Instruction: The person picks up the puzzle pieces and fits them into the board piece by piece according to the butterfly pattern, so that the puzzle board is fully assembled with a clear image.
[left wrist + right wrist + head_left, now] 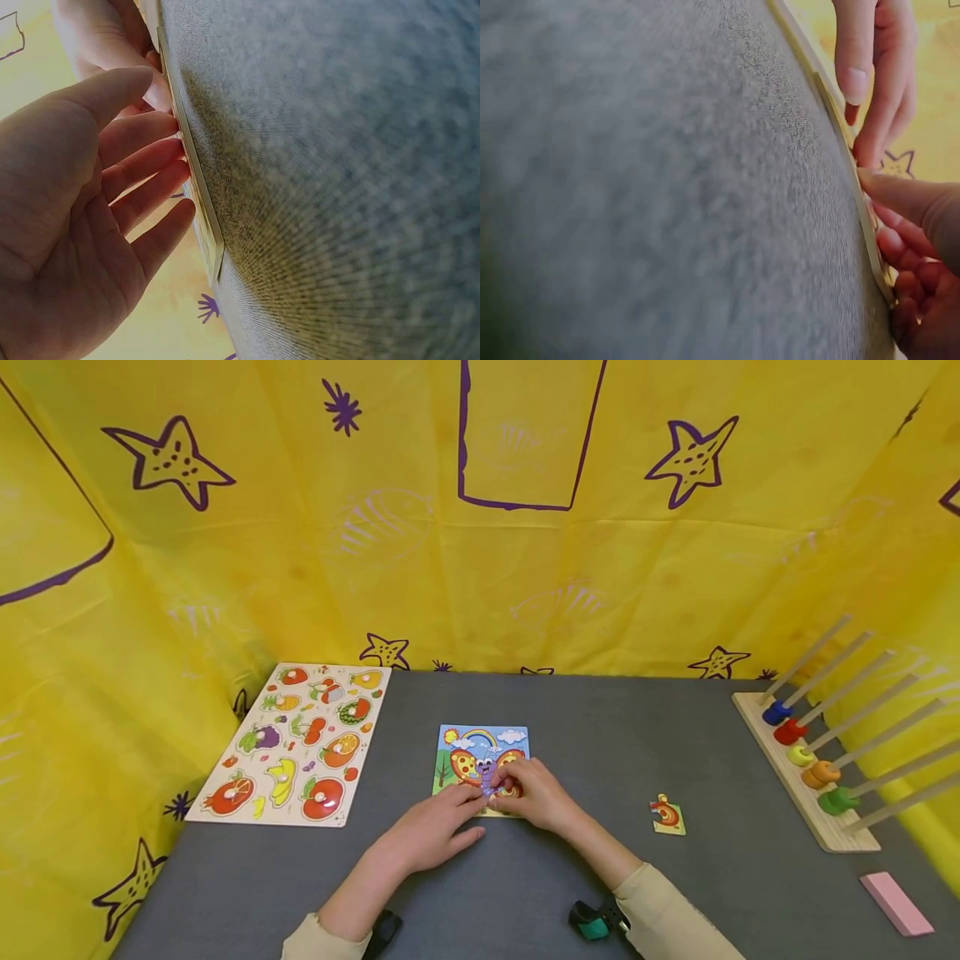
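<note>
A butterfly jigsaw puzzle [480,739] lies flat on the grey table, with a rainbow and a sun along its top. My right hand [536,795] bends over its lower right part, pinching a puzzle piece [513,789] that the fingers partly cover. Relaxed fingers of my left hand [433,828] touch the puzzle's lower left, the thumb held apart. In the left wrist view these fingers [154,169] reach the thin edge of the board [204,196]. A loose puzzle piece [669,817] with a red and orange curl rests to the right, apart from both hands.
A fruit peg board [288,746] lies at the left. At the right stands a wooden stacking rack [806,777] with upright rods and coloured rings, a pink block [897,903] in front of it. A yellow patterned curtain [480,577] borders the table.
</note>
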`<state>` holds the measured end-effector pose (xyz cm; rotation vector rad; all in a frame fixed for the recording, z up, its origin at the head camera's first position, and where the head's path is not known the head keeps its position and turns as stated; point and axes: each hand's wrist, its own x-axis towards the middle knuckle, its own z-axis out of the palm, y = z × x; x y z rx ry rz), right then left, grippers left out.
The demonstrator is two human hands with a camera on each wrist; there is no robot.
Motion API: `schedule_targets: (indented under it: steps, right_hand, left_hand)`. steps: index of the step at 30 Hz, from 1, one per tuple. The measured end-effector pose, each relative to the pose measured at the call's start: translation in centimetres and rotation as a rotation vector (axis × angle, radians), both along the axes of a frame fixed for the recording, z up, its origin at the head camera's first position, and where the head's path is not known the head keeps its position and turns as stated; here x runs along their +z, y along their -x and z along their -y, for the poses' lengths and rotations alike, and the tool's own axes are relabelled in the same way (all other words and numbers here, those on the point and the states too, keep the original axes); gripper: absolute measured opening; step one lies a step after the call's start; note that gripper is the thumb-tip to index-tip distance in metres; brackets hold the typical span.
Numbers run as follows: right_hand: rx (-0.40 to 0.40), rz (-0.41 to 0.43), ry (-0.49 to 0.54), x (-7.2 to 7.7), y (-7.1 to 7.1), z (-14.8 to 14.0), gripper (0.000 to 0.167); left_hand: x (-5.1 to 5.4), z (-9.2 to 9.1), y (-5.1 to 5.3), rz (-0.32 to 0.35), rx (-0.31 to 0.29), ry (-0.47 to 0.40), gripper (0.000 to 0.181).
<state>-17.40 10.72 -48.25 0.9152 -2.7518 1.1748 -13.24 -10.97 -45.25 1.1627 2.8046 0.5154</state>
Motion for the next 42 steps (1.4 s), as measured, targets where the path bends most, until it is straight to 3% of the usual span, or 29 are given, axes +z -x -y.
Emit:
schedule_targets:
  steps: [5,13,30,35,42]
  right_hand:
    - [-0.034,0.058,0.07,0.1,-0.6,-1.4,0.02]
    - [-0.177,0.029,0.142,0.3,-2.0,-6.1,0.014]
    - [-0.456,-0.008,-0.036,0.8,-5.6,-15.9,0.016]
    - [-0.506,-0.021,-0.1,1.4,-6.1,-18.1,0.029]
    - [-0.488,0.116,-0.2,1.8,-6.8,-20.6,0.054]
  left_hand:
    - [-0.1,-0.1,0.0,0.007,0.012,0.013,0.04]
    - [-0.1,-0.1,0.0,0.036,0.022,0.002,0.04]
    - [-0.4,0.3,0.1,0.051,0.001,0.005,0.045]
    - [-0.4,0.2,0.2,0.058,-0.007,0.002,0.045]
    - [-0.4,0.2,0.4,0.059,-0.015,0.006,0.046]
